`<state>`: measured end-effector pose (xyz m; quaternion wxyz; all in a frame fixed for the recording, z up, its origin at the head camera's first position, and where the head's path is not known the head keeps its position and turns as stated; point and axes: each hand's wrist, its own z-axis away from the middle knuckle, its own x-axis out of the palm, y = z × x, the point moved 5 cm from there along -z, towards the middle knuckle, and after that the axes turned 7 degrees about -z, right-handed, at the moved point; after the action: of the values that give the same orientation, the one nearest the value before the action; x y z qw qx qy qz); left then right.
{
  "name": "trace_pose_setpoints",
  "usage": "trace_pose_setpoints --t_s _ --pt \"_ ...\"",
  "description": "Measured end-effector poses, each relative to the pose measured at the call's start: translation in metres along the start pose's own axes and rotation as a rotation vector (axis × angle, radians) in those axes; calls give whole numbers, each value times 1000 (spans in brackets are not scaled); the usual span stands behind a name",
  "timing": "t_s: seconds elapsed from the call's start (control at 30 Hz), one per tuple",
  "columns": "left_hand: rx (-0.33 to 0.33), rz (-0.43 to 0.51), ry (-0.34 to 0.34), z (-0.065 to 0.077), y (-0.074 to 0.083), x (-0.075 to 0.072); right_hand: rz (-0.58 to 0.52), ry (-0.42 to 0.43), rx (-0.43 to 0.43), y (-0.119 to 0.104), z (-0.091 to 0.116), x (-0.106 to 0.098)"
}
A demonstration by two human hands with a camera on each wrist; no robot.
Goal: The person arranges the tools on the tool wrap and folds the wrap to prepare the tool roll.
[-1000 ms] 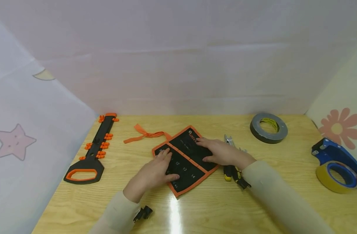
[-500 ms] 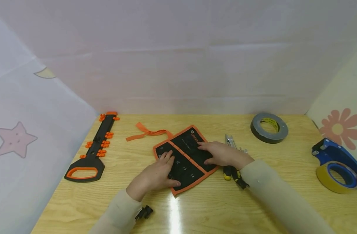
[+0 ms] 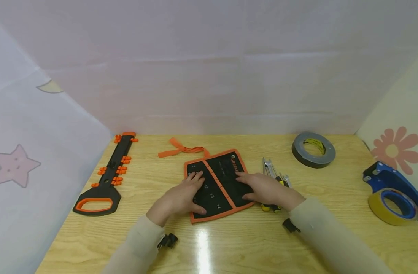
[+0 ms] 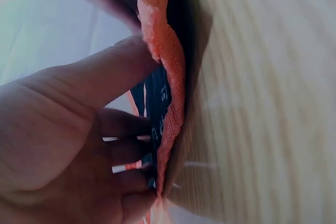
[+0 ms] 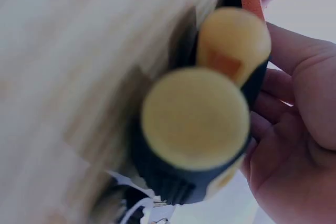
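The pouch (image 3: 218,184) is laid flat on the surface (image 3: 246,243), between the two hands, and is touched by both. Its numbered panel is partly covered by the left hand (image 3: 179,198), whose fingers are spread wide, thumb apart at the orange edge. The other panel is touched by the right hand (image 3: 265,188), its fingers also wide. The strap (image 3: 188,149) is stretched beyond the left fingers. Wrenches (image 3: 269,167) and yellow-ended handles (image 3: 265,207) are seen just beside the right fingers, with the grey tape (image 3: 299,152) and blue dispenser (image 3: 388,179) placed farther right. Well left of the fingers, the rack (image 3: 107,182) is laid.
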<state>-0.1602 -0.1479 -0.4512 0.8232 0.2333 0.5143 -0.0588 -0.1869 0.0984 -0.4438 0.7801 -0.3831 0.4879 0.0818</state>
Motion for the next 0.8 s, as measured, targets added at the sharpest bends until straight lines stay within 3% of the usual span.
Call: trace_pose_setpoints --t_s 0.4,0.8 --pt "107 70 -69 -15 -10 -3 104 93 -11 -13 23 7" --pt "156 86 -106 -21 -10 -5 119 100 37 -16 30 10"
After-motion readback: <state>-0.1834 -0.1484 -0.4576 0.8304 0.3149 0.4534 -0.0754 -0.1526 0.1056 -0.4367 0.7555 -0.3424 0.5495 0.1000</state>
